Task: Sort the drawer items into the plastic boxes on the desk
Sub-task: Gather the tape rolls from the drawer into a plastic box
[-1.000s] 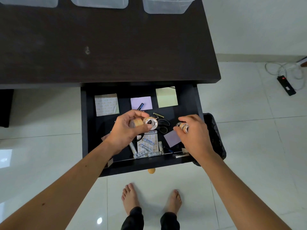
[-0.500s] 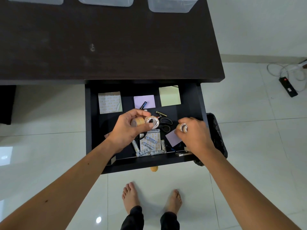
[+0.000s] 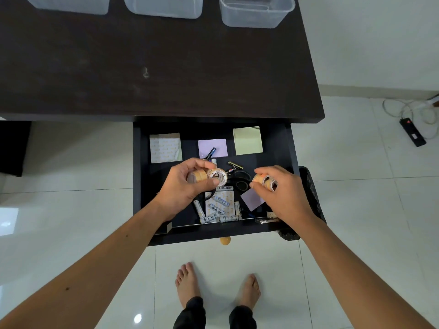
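Note:
The black drawer (image 3: 140, 176) stands pulled out under the dark desk (image 3: 152, 67). My left hand (image 3: 183, 186) grips two small tan tape rolls (image 3: 209, 176) above the drawer's middle. My right hand (image 3: 282, 193) holds two more small tape rolls (image 3: 264, 181) over the drawer's right side. Under the hands lie several white batteries (image 3: 215, 210), black scissors (image 3: 241, 179), sticky-note pads in lilac (image 3: 212, 148) and pale green (image 3: 248, 141), and a patterned pad (image 3: 165, 148). Three clear plastic boxes stand at the desk's far edge: left (image 3: 71, 4), middle (image 3: 164, 7), right (image 3: 254, 13).
A black mesh bin (image 3: 313, 200) sits right of the drawer, partly behind my right arm. A power strip with cables (image 3: 412, 131) lies on the white tiled floor at the right. My bare feet (image 3: 216, 286) stand below the drawer front.
Both hands have lifted slightly with their tape rolls. The right hand turned, so two rolls show in its fingers. The view tilted up, showing more of the boxes.

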The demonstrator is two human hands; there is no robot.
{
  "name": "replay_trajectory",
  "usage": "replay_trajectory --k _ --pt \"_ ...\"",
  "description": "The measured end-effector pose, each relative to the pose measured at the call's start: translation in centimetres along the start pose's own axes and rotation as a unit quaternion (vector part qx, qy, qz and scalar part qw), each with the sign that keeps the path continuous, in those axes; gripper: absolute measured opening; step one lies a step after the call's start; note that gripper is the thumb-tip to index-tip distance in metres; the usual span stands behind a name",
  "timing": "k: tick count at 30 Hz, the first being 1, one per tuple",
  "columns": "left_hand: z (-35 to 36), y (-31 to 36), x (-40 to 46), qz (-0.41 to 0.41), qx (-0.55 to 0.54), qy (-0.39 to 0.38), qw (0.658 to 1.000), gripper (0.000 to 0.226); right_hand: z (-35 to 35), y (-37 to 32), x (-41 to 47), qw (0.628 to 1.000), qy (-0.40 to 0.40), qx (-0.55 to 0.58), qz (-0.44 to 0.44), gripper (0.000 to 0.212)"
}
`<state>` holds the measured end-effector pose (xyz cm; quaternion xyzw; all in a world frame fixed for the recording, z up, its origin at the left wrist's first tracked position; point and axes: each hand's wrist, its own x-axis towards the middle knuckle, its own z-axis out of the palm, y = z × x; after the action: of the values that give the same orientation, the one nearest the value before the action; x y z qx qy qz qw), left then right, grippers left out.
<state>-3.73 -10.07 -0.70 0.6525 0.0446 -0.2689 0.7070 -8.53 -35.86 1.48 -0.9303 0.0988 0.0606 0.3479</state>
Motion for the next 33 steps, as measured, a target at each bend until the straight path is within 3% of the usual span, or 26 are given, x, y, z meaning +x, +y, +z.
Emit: replay_trajectory --k 9,13,33 --pt "-3.0 4.9 -1.6 0.049 -0.015 0.010 0.999 0.032 -1.8 -6.9 0.9 0.987 -0.083 0.136 -0.006 0.024" --pt "-4.9 7.8 -2.2 0.059 -0.030 0.028 0.997 0.030 -2.5 -11.3 3.0 0.976 -0.112 0.188 0.002 0.034" --pt "-18.4 20.0 -0.6 0.114 -0.052 0.191 0.974 0.031 -2.0 -29.6 18.0 0.956 -0.209 0.118 -0.166 0.042"
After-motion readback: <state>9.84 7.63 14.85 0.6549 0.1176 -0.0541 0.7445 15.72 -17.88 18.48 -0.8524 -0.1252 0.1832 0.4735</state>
